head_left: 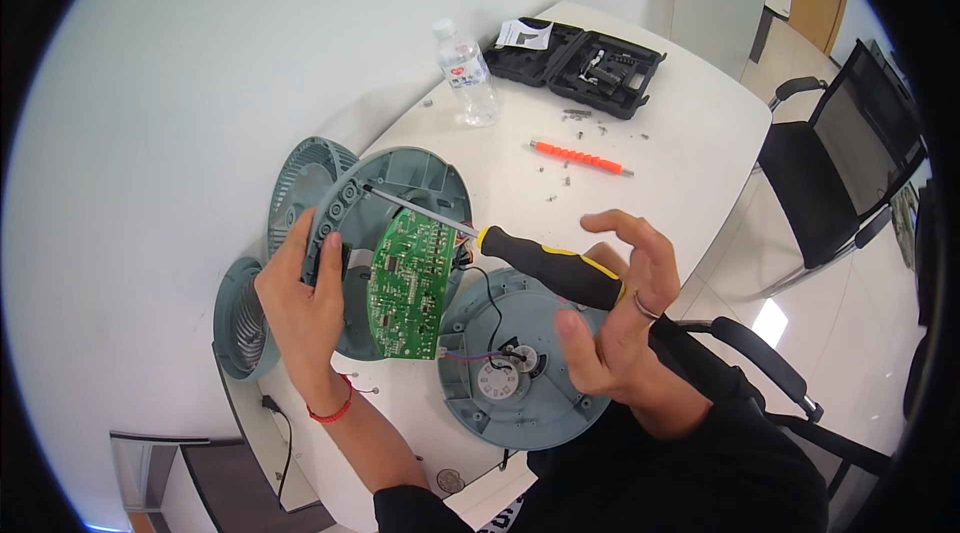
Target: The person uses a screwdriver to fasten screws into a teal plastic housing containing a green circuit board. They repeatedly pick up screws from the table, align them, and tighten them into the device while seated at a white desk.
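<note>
My left hand grips the raised rim of a grey-green round plastic housing, thumb on the near side. A green circuit board stands in front of this housing, with wires at its edge. In my right hand is a screwdriver with a black and yellow handle. The handle's end lies against the palm, with the index finger and thumb spread off it. Its tip reaches the housing near the rim's round holes. Below the board, a round grey-green base is joined to it by thin wires.
Two vented grey-green parts stand by the wall. Farther back on the white table are a water bottle, an open black tool case, an orange pen-like tool and several loose screws. Black chairs stand at the right.
</note>
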The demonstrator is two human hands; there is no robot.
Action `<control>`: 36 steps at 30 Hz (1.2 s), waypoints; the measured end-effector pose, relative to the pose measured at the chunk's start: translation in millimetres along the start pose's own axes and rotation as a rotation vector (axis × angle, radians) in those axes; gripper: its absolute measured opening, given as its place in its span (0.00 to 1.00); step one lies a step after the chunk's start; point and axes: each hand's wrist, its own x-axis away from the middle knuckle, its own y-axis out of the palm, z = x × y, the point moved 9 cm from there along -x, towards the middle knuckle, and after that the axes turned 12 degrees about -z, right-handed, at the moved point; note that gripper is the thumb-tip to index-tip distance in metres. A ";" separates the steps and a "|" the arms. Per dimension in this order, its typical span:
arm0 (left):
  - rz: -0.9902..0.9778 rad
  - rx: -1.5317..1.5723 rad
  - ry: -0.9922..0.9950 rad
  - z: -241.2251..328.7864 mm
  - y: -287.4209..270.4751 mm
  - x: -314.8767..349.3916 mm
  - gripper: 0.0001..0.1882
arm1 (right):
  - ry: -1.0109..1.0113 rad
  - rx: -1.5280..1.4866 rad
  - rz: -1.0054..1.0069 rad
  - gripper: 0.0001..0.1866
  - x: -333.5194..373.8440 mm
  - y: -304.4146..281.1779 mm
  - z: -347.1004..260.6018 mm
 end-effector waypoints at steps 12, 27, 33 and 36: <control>-0.006 0.030 -0.041 -4.3 0.3 0.8 0.16 | 0.031 -0.134 0.044 0.43 1.9 4.2 2.3; -0.138 0.088 -0.005 -2.7 2.4 2.8 0.27 | 0.240 -0.137 -0.047 0.42 3.5 5.8 12.6; -0.162 0.080 0.026 1.5 2.9 2.7 0.27 | 0.001 -0.033 0.161 0.35 -4.1 0.8 -2.6; -0.144 0.057 0.033 2.1 2.2 3.9 0.27 | 0.190 -0.023 0.014 0.33 1.5 3.1 1.0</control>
